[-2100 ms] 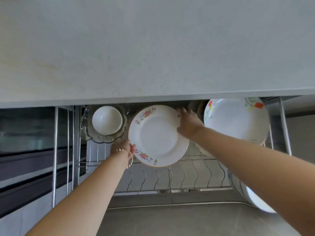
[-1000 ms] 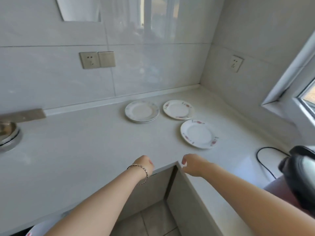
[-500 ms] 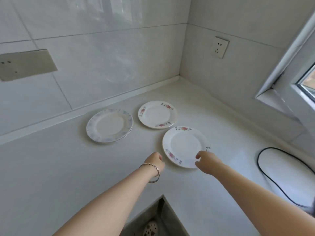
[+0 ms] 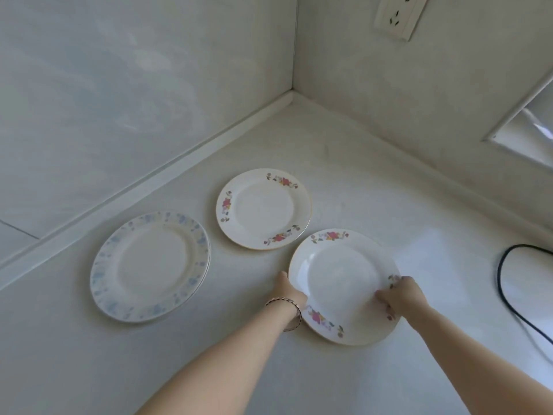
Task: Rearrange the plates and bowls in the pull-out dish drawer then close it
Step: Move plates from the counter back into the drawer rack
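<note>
Three plates lie on the white countertop. The nearest, a white plate with red flowers, is gripped on both sides: my left hand holds its left rim and my right hand holds its right rim with the thumb on top. Behind it lies a second red-flowered plate. To the left sits a blue-patterned plate, which looks stacked on another. The dish drawer is out of view.
Tiled walls meet in a corner behind the plates. A wall socket is high on the right wall. A black cable curves over the counter at the right. A window sill shows at the right edge.
The view rose from the drawer rack to the counter. Both hands reached forward from the counter edge and closed on the nearest flowered plate.
</note>
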Tool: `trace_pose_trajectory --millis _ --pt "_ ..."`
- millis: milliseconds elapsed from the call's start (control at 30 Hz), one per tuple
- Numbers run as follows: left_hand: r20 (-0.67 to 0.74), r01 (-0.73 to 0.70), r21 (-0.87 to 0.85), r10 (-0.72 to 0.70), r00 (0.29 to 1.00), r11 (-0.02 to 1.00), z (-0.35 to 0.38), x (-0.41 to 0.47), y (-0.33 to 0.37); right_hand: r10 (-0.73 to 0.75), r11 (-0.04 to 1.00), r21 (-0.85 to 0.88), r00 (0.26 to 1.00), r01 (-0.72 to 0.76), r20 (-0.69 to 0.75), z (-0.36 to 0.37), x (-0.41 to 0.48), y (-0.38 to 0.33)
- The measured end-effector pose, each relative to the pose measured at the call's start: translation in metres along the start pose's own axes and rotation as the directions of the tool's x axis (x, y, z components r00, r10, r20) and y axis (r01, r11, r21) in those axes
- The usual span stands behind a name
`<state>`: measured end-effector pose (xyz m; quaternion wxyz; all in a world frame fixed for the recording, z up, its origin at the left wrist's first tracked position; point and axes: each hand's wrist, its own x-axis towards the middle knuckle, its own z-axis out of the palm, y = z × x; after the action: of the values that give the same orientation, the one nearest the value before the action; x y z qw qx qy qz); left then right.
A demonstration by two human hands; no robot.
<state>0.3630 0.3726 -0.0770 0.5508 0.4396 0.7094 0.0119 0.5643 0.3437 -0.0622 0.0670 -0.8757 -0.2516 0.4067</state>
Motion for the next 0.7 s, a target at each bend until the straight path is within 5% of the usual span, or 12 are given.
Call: trace_pose_trajectory --millis 200,367,700 --pt "-0.049 -0.06 -0.007 0.059 0.997 0.998 -0.009 -0.012 -0.016 -0.12 0.993 -0.007 0.99 0.12 0.069 -0.01 -0.012 0.016" --pt "-0.252 -0.131 -0.099 0.103 0.962 0.986 -0.023 -0.062 -0.045 -0.275 0.961 0.008 0.955 0.276 0.114 -0.005 -0.034 0.017" --pt "-0.563 -0.08 -0.415 -0.187 0.805 0.906 0.001 -0.221 -0.172 -0.589 0.736 -0.197 0.756 0.648 0.284 0.035 -0.175 0.036"
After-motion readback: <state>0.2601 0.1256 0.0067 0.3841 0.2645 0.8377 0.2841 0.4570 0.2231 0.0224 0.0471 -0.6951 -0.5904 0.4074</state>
